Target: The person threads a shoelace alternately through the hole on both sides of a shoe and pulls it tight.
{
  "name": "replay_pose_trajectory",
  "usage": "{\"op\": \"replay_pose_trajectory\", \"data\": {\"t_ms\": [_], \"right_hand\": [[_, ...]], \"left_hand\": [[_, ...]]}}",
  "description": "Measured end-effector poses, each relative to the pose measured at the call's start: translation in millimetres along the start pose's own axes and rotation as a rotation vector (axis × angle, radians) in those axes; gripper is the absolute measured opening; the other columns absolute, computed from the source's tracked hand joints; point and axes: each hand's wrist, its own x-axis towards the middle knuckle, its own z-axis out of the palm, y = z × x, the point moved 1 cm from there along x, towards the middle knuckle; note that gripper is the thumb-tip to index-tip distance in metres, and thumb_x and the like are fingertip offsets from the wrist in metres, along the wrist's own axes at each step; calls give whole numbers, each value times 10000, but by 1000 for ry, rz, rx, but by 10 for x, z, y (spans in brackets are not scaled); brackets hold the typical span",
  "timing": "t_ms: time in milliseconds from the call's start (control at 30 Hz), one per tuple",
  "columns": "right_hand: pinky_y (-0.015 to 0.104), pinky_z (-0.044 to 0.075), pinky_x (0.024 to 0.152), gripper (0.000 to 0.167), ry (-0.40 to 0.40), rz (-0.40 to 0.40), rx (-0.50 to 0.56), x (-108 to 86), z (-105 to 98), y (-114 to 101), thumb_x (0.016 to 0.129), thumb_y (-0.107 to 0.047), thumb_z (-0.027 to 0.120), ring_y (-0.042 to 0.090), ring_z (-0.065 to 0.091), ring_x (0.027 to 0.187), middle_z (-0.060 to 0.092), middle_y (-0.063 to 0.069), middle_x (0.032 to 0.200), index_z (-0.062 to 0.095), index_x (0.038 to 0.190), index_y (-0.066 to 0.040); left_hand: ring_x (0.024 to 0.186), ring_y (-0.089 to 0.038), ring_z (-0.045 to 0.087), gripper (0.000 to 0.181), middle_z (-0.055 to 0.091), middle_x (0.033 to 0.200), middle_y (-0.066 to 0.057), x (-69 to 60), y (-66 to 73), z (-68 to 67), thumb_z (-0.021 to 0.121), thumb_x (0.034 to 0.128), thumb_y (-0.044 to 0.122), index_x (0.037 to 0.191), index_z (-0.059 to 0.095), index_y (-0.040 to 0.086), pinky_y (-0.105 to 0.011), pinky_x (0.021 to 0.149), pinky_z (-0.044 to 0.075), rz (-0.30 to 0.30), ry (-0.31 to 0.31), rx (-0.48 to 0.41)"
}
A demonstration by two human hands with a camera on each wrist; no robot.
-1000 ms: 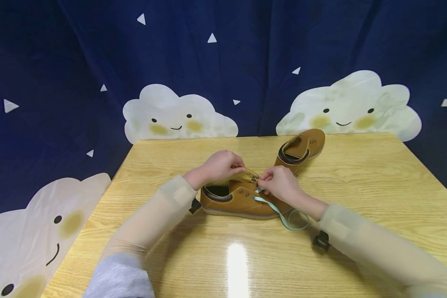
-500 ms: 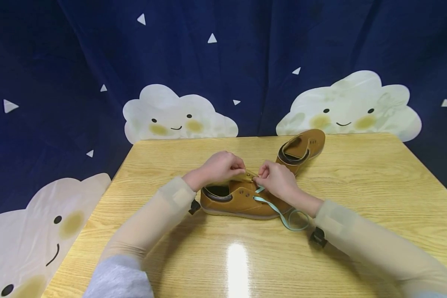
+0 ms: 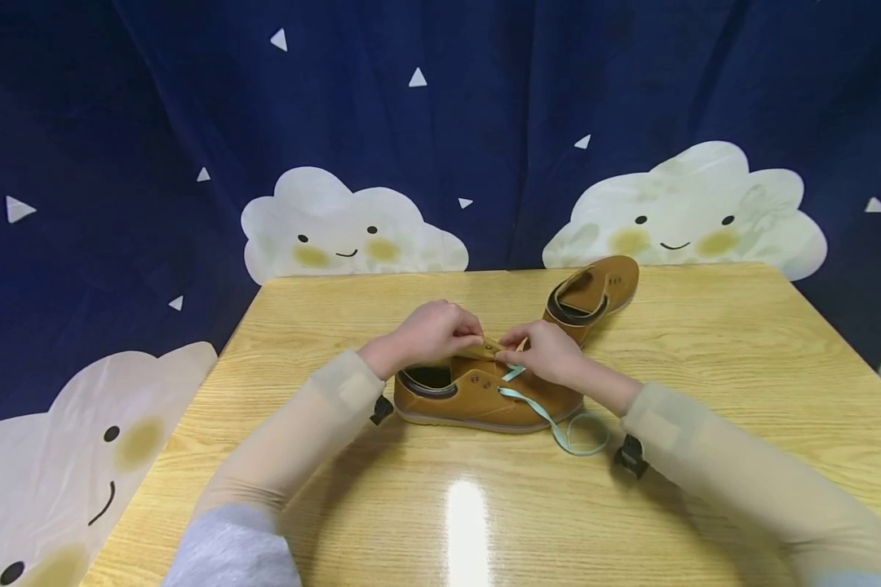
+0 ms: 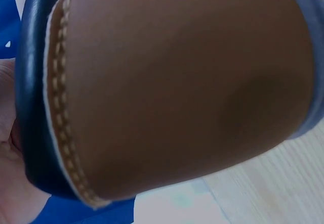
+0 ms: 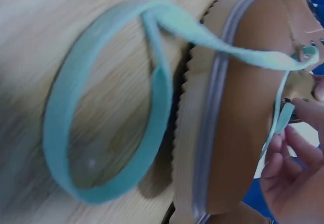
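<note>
On a light wood-grained counter point(image 3: 367, 522), a tan leather low shoe with a dark collar point(image 3: 448, 409) lies sole down, toe to the right. The left hand point(image 3: 435, 333) pinches the shoe's raised far eyelet flap point(image 3: 489, 348), and the grip of the right hand point(image 3: 546, 352) is closed on a flat pale-teal lace point(image 5: 58, 128) beside that flap. From a near-side eyelet the lace runs over the shoe's edge and loops on the counter by the toe. Just behind the right hand sits a second tan shoe point(image 3: 591, 285), its heel end partly covered by that hand. In the left wrist view the first shoe's heel blocks the left fingertips. Black wrist devices point(image 3: 382, 409) hang under both beige sleeves point(image 3: 301, 448). Beyond the counter hangs a navy-blue curtain point(image 3: 484, 98) printed with smiling white clouds point(image 3: 338, 220) and small white triangles.
</note>
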Motion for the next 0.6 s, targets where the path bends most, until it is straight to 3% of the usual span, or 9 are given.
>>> {"op": "replay_pose_trajectory", "data": {"t_ms": [133, 300, 467, 600], "right_hand": [[292, 459, 572, 260, 8, -87, -72, 6, 14, -7, 889, -192, 721, 69, 561, 582, 679, -7, 865, 712, 1097, -36], [288, 461, 581, 171, 23, -150, -64, 17, 33, 9, 878, -134, 730, 103, 584, 674, 687, 23, 897, 718, 1024, -46], [263, 454, 530, 106, -6, -126, 60, 35, 34, 43, 868, -89, 733, 116, 580, 633, 680, 29, 877, 719, 961, -40], [261, 426, 518, 146, -63, -75, 161, 51, -5, 50, 902, -142, 700, 103, 522, 578, 667, 18, 823, 729, 984, -25]], "left_hand": [[685, -58, 592, 135, 708, 832, 69, -5, 3, 4, 644, 956, 194, 924, 752, 121, -271, 695, 470, 6, 0, 3], [679, -60, 592, 132, 701, 820, 74, -8, 3, 10, 644, 956, 194, 909, 746, 126, -273, 683, 469, 17, 5, 13], [676, -59, 588, 131, 693, 810, 79, -14, 5, 8, 648, 953, 194, 892, 742, 126, -274, 679, 468, 19, 5, 11], [675, -55, 587, 132, 693, 814, 80, -19, -1, 8, 647, 954, 196, 895, 746, 130, -273, 680, 469, 23, 6, 13]]}}
